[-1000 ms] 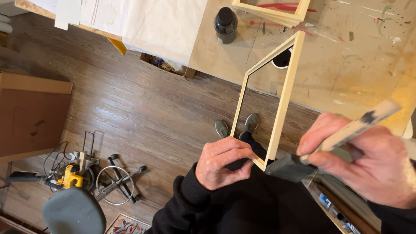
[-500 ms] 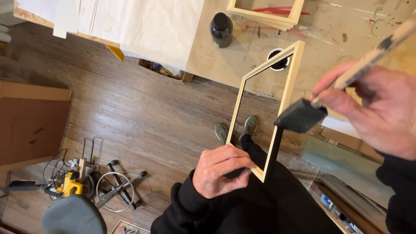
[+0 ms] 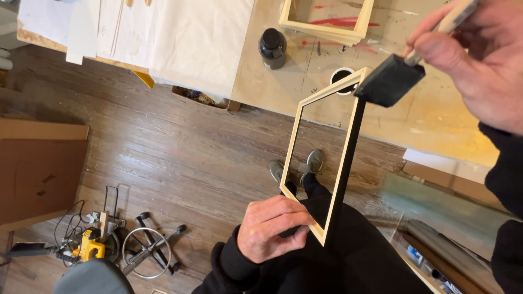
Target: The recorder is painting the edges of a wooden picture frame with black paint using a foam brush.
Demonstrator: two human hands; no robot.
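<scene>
The left hand (image 3: 275, 228) had its fingers clamped on the wooden frame (image 3: 327, 158); the right hand (image 3: 476, 51) pinched a foam brush (image 3: 389, 81) against the frame's top corner.

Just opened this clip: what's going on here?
A person holds a pale wooden frame upright by its lower corner in the left hand. The right hand presses a black foam brush against the frame's top corner; its right outer edge is already black. Behind, the workbench carries a dark bottle and another frame.
</scene>
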